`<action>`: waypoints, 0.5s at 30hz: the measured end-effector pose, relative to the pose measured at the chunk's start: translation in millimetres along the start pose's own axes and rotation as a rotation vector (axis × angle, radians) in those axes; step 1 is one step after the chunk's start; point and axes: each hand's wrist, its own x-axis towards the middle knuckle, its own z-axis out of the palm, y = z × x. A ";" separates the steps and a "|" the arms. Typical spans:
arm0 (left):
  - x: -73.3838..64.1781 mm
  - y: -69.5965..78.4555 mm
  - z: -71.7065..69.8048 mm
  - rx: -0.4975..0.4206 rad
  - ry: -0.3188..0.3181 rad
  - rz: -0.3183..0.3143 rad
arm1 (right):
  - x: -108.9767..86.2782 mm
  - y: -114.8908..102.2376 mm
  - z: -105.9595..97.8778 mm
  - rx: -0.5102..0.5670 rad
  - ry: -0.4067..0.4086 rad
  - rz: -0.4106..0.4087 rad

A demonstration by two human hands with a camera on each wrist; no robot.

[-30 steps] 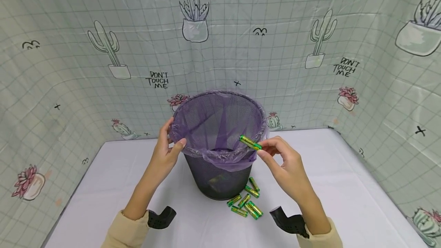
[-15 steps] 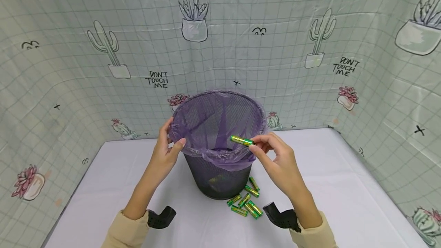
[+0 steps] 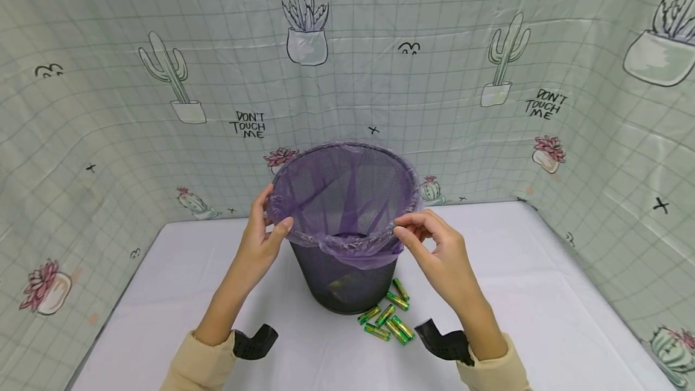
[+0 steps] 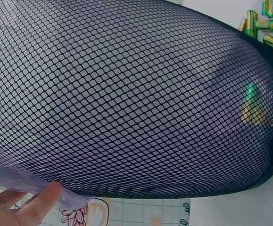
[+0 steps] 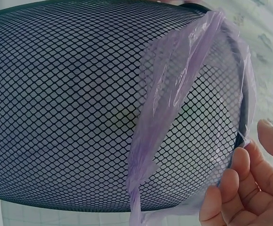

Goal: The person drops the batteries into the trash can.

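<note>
A black mesh waste bin (image 3: 320, 279) stands upright, lined with a thin purple bag (image 3: 361, 257) folded over its rim. My left hand (image 3: 263, 240) grips the rim on the left, thumb over the lined edge and fingers behind it. At the right of the rim is my right hand (image 3: 442, 252), its fingers loosely bent and nothing between them. The right wrist view shows its thumb (image 5: 272, 140) apart from the fingers, which lie close to the rim. Through the mesh, green and gold batteries (image 4: 253, 110) show blurred at the bottom of the bin.
Several green and gold batteries (image 3: 385, 316) lie loose on the white tabletop (image 3: 304, 349) at the bin's front right foot. A grid-patterned cloth (image 3: 347, 95) with cactus prints hangs behind and along both sides. Black curved mounts (image 3: 255, 343) sit on the wrists.
My right hand moved left with a battery to over the bin's mouth, then let go of it; the battery is gone from the fingers. My left hand stayed at the rim.
</note>
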 end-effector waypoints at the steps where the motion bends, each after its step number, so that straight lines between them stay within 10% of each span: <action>1: 0.1 -0.1 0.1 -0.003 0.000 0.000 | -0.2 -0.1 -0.1 0.002 -0.001 0.004; 15: 1.0 -2.0 -0.3 -0.001 -0.006 -0.022 | -5.6 1.9 -2.0 0.016 -0.009 0.021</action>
